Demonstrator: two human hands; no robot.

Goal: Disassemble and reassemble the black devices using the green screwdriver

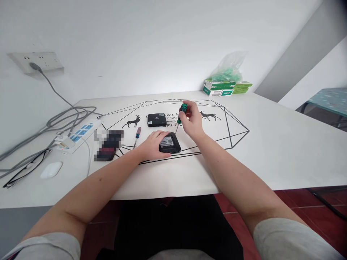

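A small black box (171, 143) with a label on top lies on the white table (271, 151). My left hand (152, 145) rests on its left side and holds it down. My right hand (192, 121) grips a green-handled screwdriver (182, 112), held nearly upright, its thin shaft pointing down to the far right corner of the box. A second black box (156, 119) sits further back. A screwdriver with a red and blue handle (137, 135) lies loose to the left of my left hand.
A blurred dark object (108, 145) lies left of the loose screwdriver. A power strip (78, 135) with grey cables, a white mouse (51, 169) and glasses (25, 169) are at the left. Green boxes and a plastic bag (226, 85) stand at the back right.
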